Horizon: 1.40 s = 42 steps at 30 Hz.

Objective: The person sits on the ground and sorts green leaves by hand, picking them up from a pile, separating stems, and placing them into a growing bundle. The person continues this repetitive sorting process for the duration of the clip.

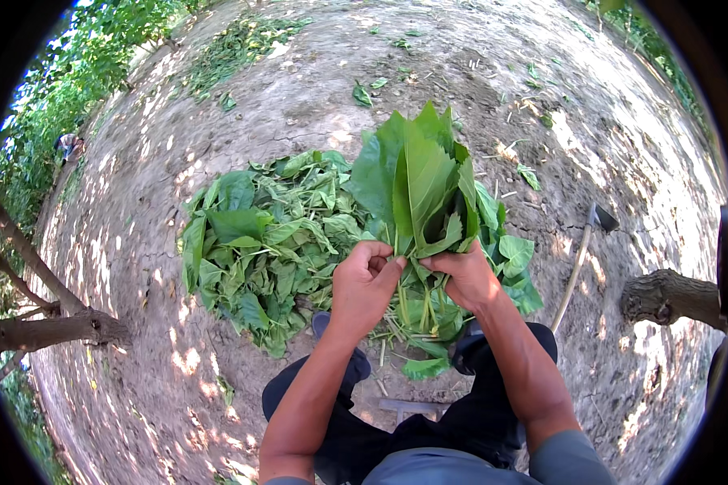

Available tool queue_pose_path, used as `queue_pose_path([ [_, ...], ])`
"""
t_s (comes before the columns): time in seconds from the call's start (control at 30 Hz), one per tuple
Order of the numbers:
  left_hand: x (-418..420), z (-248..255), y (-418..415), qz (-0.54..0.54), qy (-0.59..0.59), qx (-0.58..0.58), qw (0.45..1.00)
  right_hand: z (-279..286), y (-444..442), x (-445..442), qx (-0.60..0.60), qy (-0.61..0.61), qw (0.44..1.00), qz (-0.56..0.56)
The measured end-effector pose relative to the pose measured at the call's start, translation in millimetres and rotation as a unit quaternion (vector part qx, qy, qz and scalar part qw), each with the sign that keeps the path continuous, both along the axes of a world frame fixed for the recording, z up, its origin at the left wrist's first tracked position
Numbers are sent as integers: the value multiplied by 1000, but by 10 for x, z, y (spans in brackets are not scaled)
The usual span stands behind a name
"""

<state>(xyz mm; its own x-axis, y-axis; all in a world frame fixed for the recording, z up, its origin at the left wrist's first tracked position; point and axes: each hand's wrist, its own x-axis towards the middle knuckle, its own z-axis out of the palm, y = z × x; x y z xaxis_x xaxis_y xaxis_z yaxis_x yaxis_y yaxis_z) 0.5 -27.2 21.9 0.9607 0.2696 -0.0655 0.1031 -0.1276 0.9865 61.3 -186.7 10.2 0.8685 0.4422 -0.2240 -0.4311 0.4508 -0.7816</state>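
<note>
A bundle of large, tooth-edged green leaves [421, 176] stands upright before me, stalks pointing down. My right hand [470, 279] grips it low on its right side, with the thumb across the stems. At the left of the stems, my left hand [370, 279] pinches a stem between thumb and forefinger; the exact hold is partly hidden by the fingers. A broad heap of limp green leaves [279, 236] lies on the ground to the left. More leaves [515, 260] lie behind and to the right of the bundle, and loose stalks [394, 324] are scattered beneath my hands.
A hoe [576, 267] with a wooden handle lies at right, near a tree trunk [673, 297]. Another trunk [54, 333] stands at left. Farther off are a flattened leaf pile [230, 51] and a person [70, 147]. A low stool frame [412, 406] shows between my legs.
</note>
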Motion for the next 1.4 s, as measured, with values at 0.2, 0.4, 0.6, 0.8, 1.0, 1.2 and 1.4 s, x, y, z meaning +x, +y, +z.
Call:
queue_pose_path([
  [0.2, 22, -22, 67, -13, 24, 19, 999, -51, 7, -40, -69, -79, 994, 24],
  [0.4, 3, 38, 221, -3, 63, -228, 972, -72, -47, 38, -49, -29, 998, -12],
  [0.6, -55, -101, 637, 94, 55, -385, 916, -86, -119, 179, -70, -1, 990, -123],
  [0.8, -11, -281, 1205, 168, 17, -399, 901, -56, -221, 152, -38, -37, 991, -123],
  [1.0, 236, -189, 2419, 313, -65, -289, 902, 86, -158, 87, -44, -34, 989, -138],
  [1.2, 104, -283, 2803, 344, -72, -215, 911, 2, -158, 92, -40, -33, 991, -124],
  [1.4, 73, 75, 1520, 140, 18, -183, 973, -56, -115, 96, -20, -19, 995, -94],
])
